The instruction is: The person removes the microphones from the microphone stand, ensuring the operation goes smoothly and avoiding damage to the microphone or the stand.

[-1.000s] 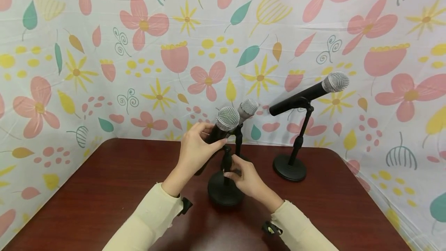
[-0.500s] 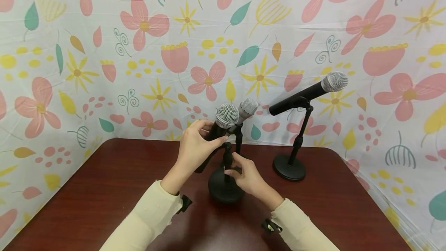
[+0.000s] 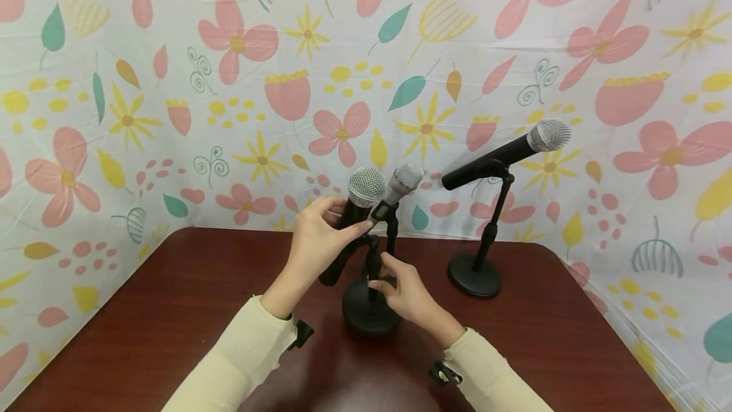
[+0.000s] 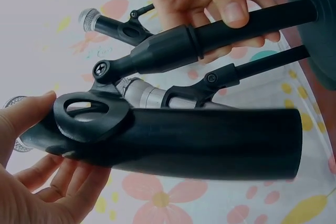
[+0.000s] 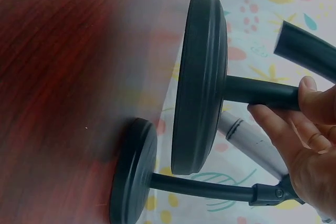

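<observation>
My left hand (image 3: 320, 231) grips a black microphone (image 4: 220, 142) with a silver mesh head, near the head end. The microphone sits tilted in the clip (image 4: 92, 116) of a black desk stand (image 3: 373, 266), its tail pointing down to the left in the head view. My right hand (image 3: 405, 288) pinches the stand's pole (image 5: 262, 93) between thumb and fingers, below the thicker collar (image 4: 163, 51). In the right wrist view the round base (image 5: 199, 85) is raised above the tabletop.
Right behind is a silver-grey microphone (image 3: 403, 183) on its own stand, partly hidden. Another black microphone (image 3: 497, 159) stands at the right on a round-based stand (image 3: 474, 275). A flowered cloth (image 3: 343, 49) hangs behind the dark red table (image 3: 229, 323).
The black microphone's head has shifted slightly left and up with my left hand, uncovering more of the grey microphone's clip. My right hand stays on the pole, nearly still.
</observation>
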A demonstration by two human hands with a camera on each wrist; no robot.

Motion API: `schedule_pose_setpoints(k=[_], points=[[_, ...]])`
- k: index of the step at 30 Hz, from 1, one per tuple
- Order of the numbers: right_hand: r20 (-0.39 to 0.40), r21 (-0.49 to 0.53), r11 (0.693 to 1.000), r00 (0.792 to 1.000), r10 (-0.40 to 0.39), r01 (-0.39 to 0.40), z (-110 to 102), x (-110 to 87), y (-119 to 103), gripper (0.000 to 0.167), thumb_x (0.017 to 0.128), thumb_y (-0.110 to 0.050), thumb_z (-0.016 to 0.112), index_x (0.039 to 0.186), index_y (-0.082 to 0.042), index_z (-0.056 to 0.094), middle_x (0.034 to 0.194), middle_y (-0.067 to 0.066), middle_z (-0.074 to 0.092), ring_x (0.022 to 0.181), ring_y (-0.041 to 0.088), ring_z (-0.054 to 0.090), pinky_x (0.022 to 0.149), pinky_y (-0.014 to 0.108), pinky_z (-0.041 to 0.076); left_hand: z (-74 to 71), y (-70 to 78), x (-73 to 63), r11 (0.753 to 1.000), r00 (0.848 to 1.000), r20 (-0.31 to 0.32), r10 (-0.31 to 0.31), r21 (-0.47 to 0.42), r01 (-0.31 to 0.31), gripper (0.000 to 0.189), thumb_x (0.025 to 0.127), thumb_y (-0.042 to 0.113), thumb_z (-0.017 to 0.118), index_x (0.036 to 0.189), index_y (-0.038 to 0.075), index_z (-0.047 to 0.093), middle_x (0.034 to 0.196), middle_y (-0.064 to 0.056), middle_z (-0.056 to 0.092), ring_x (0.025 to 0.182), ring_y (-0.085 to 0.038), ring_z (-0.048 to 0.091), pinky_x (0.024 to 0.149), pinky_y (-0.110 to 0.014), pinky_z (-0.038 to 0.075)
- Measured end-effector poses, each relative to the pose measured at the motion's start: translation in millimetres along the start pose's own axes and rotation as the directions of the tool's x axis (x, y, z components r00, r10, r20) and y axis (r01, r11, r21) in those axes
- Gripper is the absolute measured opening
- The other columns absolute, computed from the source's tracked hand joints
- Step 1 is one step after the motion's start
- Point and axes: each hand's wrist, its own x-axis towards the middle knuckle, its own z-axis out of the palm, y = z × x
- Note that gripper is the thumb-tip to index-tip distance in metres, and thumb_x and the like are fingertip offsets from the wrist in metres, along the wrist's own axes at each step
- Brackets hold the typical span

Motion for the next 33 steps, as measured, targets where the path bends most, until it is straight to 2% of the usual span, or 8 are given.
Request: schedule_pose_setpoints(k=[5, 9, 13, 17, 20, 24, 30, 33], points=[[-0.001, 0.003, 1.000, 1.000, 0.015, -0.015, 2, 0.6, -2, 0.026, 0.086, -0.001, 0.069, 0.110, -0.004, 0.059, 0.084, 0.002, 0.066, 0.083, 0.017, 0.067, 0.071, 0.029, 0.053, -3.7, 1.9, 1.7, 1.000, 1.000, -0.003, -0.015, -0.021, 0.015, 0.049, 0.074, 0.024, 0.085, 0.115, 0.006, 0.067, 0.096, -0.007, 0.068, 0.081, -0.020, 0.068, 0.071, -0.037, 0.056], [-0.005, 0.010, 1.000, 1.000, 0.005, -0.005, 3, 5.9, -5, 0.017, 0.088, -0.002, 0.068, 0.099, -0.009, 0.057, 0.084, 0.002, 0.068, 0.078, 0.014, 0.065, 0.063, 0.026, 0.050, -7.6, 3.0, 3.8, 1.000, 1.000, -0.025, -0.006, -0.027, 0.005, 0.049, 0.074, 0.023, 0.085, 0.116, 0.005, 0.066, 0.097, -0.009, 0.067, 0.081, -0.021, 0.068, 0.072, -0.038, 0.056], [-0.013, 0.009, 1.000, 1.000, 0.001, -0.001, 2, 9.4, -6, 0.018, 0.087, -0.001, 0.068, 0.091, -0.010, 0.053, 0.081, 0.001, 0.067, 0.066, 0.010, 0.056, 0.052, 0.024, 0.042, -10.4, 3.5, 5.9, 0.999, 0.999, -0.034, -0.013, -0.040, 0.012, 0.047, 0.075, 0.023, 0.084, 0.116, 0.007, 0.067, 0.096, -0.009, 0.067, 0.081, -0.021, 0.067, 0.074, -0.038, 0.055], [-0.018, 0.006, 1.000, 1.000, 0.001, -0.001, 2, 10.6, -5, 0.018, 0.088, -0.001, 0.068, 0.091, -0.009, 0.053, 0.080, 0.002, 0.065, 0.068, 0.011, 0.059, 0.053, 0.025, 0.044, -14.4, 4.0, 9.3, 0.998, 0.999, -0.034, -0.030, -0.051, 0.028, 0.048, 0.075, 0.026, 0.084, 0.116, 0.006, 0.067, 0.096, -0.009, 0.068, 0.081, -0.020, 0.067, 0.074, -0.036, 0.055], [-0.023, 0.010, 1.000, 1.000, 0.014, -0.013, 3, 9.5, -3, 0.017, 0.088, -0.002, 0.068, 0.092, -0.009, 0.053, 0.082, 0.002, 0.066, 0.074, 0.013, 0.063, 0.057, 0.025, 0.047, -23.7, 6.7, 14.4, 0.995, 0.996, -0.082, -0.033, -0.094, 0.026, 0.046, 0.075, 0.025, 0.084, 0.114, 0.006, 0.068, 0.091, -0.010, 0.068, 0.078, -0.019, 0.066, 0.071, -0.032, 0.054], [-0.044, -0.005, 0.999, 0.998, 0.044, -0.045, 2, 3.8, 3, 0.019, 0.086, -0.001, 0.070, 0.091, -0.010, 0.053, 0.079, 0.001, 0.067, 0.071, 0.011, 0.061, 0.055, 0.024, 0.045, -41.8, 12.6, 20.0, 0.988, 0.989, -0.144, -0.036, -0.151, 0.014, 0.040, 0.076, 0.026, 0.083, 0.110, 0.009, 0.070, 0.087, -0.010, 0.067, 0.076, -0.019, 0.064, 0.071, -0.029, 0.052], [-0.075, 0.017, 0.998, 0.995, 0.065, -0.064, 0, 5.5, 3, 0.020, 0.086, -0.002, 0.070, 0.093, -0.010, 0.054, 0.078, 0.002, 0.068, 0.072, 0.013, 0.063, 0.056, 0.024, 0.047, -52.3, 6.4, 18.6, 0.990, 0.990, -0.094, -0.102, -0.105, 0.092, 0.040, 0.079, 0.032, 0.080, 0.112, 0.011, 0.070, 0.091, -0.010, 0.067, 0.079, -0.018, 0.064, 0.068, -0.030, 0.053], [-0.079, 0.036, 0.998, 0.995, 0.063, -0.060, 1, 8.4, 1, 0.020, 0.085, -0.001, 0.070, 0.095, -0.011, 0.056, 0.079, 0.000, 0.069, 0.076, 0.013, 0.066, 0.061, 0.025, 0.050, -52.7, 1.8, 15.9, 0.992, 0.990, -0.093, -0.108, -0.073, 0.101, 0.038, 0.080, 0.030, 0.079, 0.111, 0.010, 0.070, 0.092, -0.010, 0.068, 0.081, -0.019, 0.064, 0.067, -0.032, 0.053]])
